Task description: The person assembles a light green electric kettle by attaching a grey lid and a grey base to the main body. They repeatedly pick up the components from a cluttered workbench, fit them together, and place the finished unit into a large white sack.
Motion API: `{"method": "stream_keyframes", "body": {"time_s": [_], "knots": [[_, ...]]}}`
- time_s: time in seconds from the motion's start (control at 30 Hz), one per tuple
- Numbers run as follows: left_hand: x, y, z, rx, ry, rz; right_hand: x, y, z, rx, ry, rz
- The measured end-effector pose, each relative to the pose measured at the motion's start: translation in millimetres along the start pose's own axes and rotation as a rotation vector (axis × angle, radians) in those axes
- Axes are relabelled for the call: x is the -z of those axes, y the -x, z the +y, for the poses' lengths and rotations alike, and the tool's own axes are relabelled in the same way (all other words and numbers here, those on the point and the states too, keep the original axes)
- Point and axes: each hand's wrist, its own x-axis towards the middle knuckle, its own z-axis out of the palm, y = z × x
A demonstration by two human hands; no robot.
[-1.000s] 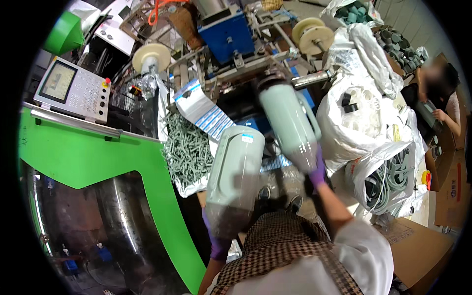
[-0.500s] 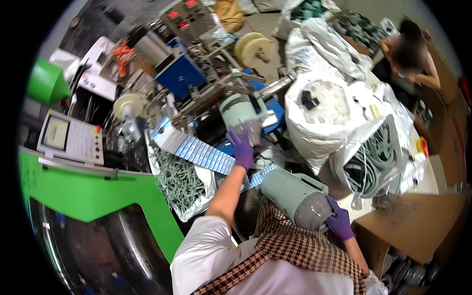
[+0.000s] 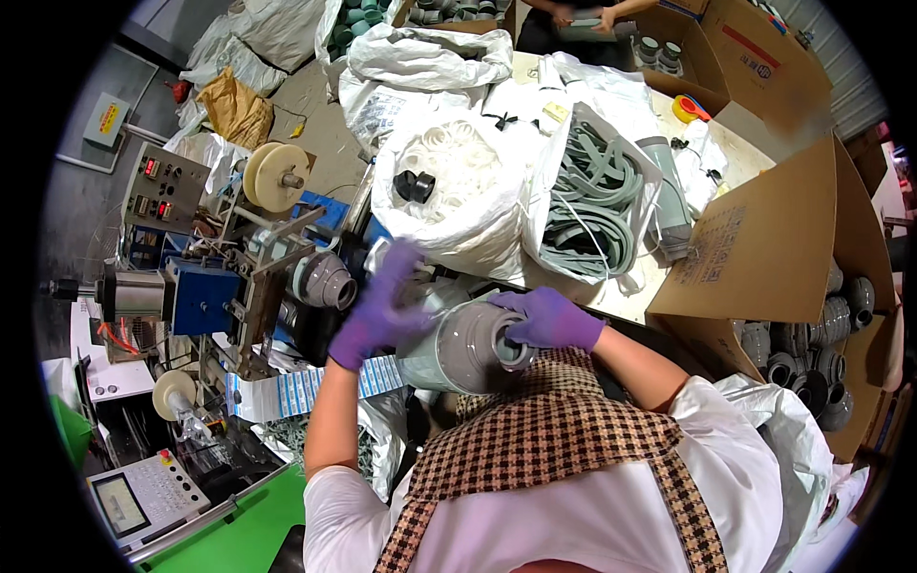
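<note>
A pale green-grey plastic canister with a darker, glossy end [image 3: 465, 349] lies on its side in front of my apron, its round opening facing me. My right hand [image 3: 554, 318], in a purple glove, is closed on the rim of that opening. My left hand [image 3: 382, 306], also gloved in purple, is blurred by motion. It is raised just left of the canister, with thumb and fingers apart and nothing between them. A second canister [image 3: 325, 281] sits in the machine [image 3: 205, 296] to the left, its dark end toward me. A blue-and-white label strip [image 3: 315, 390] runs below my left wrist.
White sacks hold pale rings [image 3: 454, 177] and grey-green handle-like strips [image 3: 592, 201]. Another canister [image 3: 667, 201] lies right of them. An open carton [image 3: 755, 248] at the right holds dark grey parts. A control panel [image 3: 143, 497] stands lower left. Another person's hands [image 3: 592, 21] work at the far side.
My left hand has come off the canister at the machine and moved back toward me. My view has turned right. My right hand still grips the other canister, now turned with its opening toward me.
</note>
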Motion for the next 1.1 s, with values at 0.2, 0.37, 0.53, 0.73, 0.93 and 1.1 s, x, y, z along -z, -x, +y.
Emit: {"method": "stream_keyframes", "body": {"time_s": [0.2,0.37,0.53,0.73,0.93,1.1], "knots": [[-58.9,6.1,105.6,-0.442,-0.365,-0.211,19.2,9.6,-22.8,0.051,-0.211,-0.041],[-8.6,47.8,115.6,-0.195,-0.340,-0.010,53.0,28.1,2.4,0.009,-0.617,0.265],[73.6,92.9,119.3,0.132,0.032,0.683,113.2,36.8,188.8,-0.459,0.173,0.804],[93.3,84.5,22.7,0.334,-0.117,0.511,95.2,9.9,242.6,-0.686,0.513,0.427],[8.3,21.7,22.2,0.276,0.266,0.492,89.9,28.4,224.8,-0.525,0.678,0.745],[1.6,11.4,14.8,0.270,0.363,0.439,175.1,40.8,157.6,0.123,0.701,1.219]]}}
